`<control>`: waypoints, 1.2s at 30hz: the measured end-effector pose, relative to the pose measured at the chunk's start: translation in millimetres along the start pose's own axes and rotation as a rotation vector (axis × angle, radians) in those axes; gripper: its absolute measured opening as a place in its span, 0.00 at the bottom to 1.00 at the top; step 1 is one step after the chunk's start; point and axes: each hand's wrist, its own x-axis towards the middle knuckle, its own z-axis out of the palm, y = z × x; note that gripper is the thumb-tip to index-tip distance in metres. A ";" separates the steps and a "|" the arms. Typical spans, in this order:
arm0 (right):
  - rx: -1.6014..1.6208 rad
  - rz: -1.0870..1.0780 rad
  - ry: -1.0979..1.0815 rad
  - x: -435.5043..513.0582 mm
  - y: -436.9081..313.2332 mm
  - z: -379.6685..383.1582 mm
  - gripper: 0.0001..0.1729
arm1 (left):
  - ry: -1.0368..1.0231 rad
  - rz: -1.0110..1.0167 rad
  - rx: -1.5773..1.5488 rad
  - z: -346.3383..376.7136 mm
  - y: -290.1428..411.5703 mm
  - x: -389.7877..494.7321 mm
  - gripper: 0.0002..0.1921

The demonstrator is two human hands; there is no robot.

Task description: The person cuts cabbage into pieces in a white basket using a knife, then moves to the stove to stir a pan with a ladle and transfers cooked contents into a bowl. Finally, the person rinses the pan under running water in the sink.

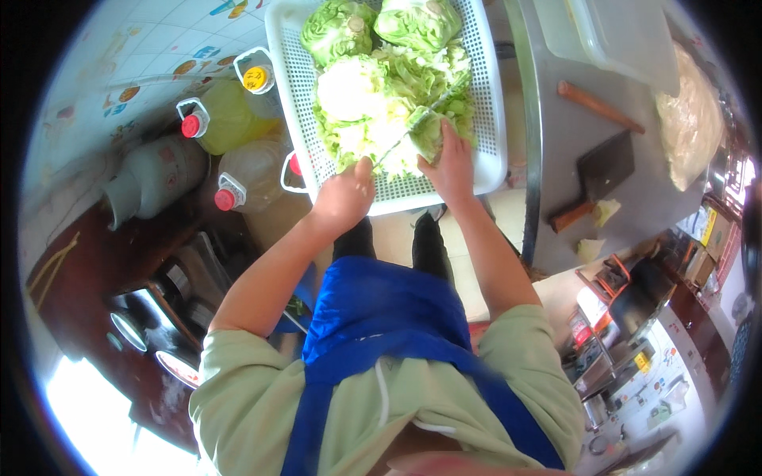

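Observation:
A white perforated plastic basket [497,119] lies before me, holding loose cut lettuce leaves [411,68] and whole lettuce heads [339,33]. My left hand [345,196] is closed round the handle end of a long, thin-looking knife [396,144], seen nearly edge-on, with its blade slanting up and right over the leaves. My right hand [449,163] grips a lettuce chunk [427,134] near the basket's near right part, with the blade against or just over it. The knife's handle is hidden in my left fist.
Left of the basket stand several plastic jugs [229,119] and a grey gas cylinder [161,172]. On the right, a steel table [547,154] bears a cleaver [607,166], a wooden rod [598,106], lettuce scraps [606,212], a translucent plastic container [631,41] and a filled plastic bag [687,122].

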 end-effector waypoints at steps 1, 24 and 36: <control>-0.004 -0.009 0.025 -1.0 0.3 1.5 0.47 | -0.025 0.003 0.024 7.4 0.5 10.0 0.10; 0.114 0.044 0.088 -12.6 -1.2 3.1 0.40 | -0.142 -0.114 0.082 8.9 4.2 35.1 0.06; 0.193 -0.023 0.137 -15.6 -1.7 9.8 0.41 | -0.278 -0.057 0.219 25.3 3.9 66.9 0.10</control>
